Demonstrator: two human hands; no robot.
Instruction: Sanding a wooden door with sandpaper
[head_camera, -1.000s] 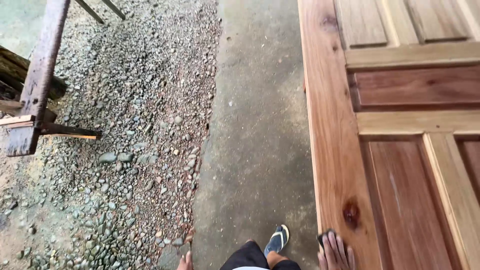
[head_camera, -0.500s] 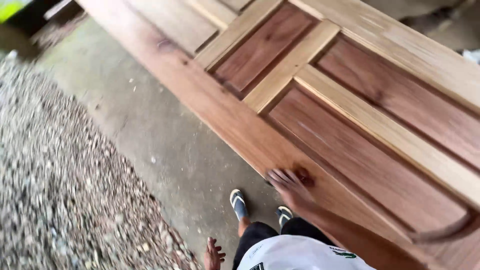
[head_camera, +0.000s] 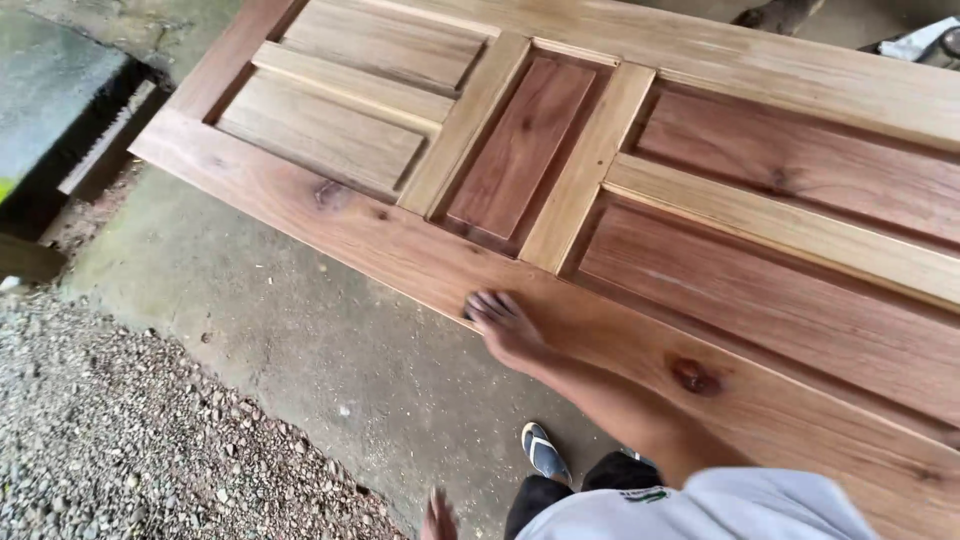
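Right hand (head_camera: 505, 325) lies palm-down on the near long rail of the wooden panel door (head_camera: 640, 200), fingers together and extended toward the door's far end; something small and dark appears to be pressed under the fingertips, though its kind cannot be told. A flat hand of this sort spreads pressure evenly along the grain. The door lies horizontal and raised above the concrete floor (head_camera: 330, 320), its paneled face up, which puts the rail within easy reach of a standing person. A dark knot (head_camera: 695, 377) marks the rail just behind the forearm. Left hand (head_camera: 437, 517) hangs low at the frame's bottom edge, fingers loosely apart, holding nothing. A sandaled foot (head_camera: 543, 452) stands on the concrete close to the door's edge. Gravel (head_camera: 130, 430) borders the concrete on the left.
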